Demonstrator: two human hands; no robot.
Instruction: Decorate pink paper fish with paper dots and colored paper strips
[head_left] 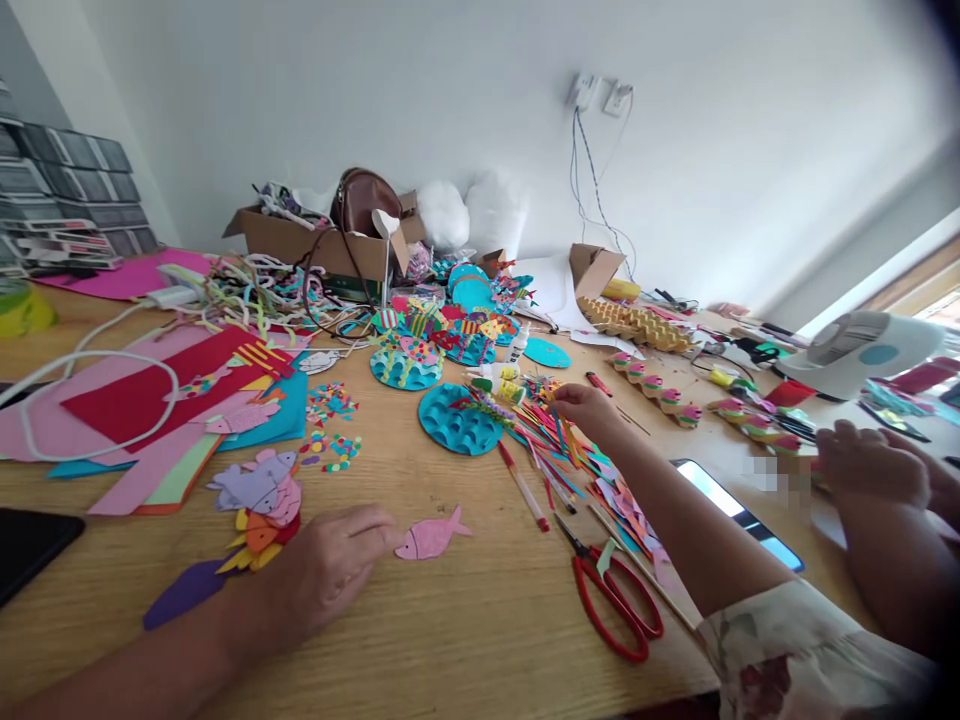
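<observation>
A pink paper fish (433,537) with a drawn eye and gill line lies flat on the wooden table. My left hand (337,560) is closed, its fingertips at the fish's nose. Farther off, my right hand (589,410) pinches above the small paper scraps and thin coloured paper strips (555,435); what sits between its fingertips is too small to make out. Red-handled scissors (611,600) lie below my right forearm, and a pen (523,487) lies left of the strips. Left of my left hand is a pile of paper fish (262,490).
Blue round bases (461,420) with paper fish stand mid-table beside glue bottles (499,385). Coloured paper sheets (150,400) and loose dots (330,450) lie left. A phone (739,510) and another person's hands (870,465) are at right. Cardboard boxes (300,240) line the wall.
</observation>
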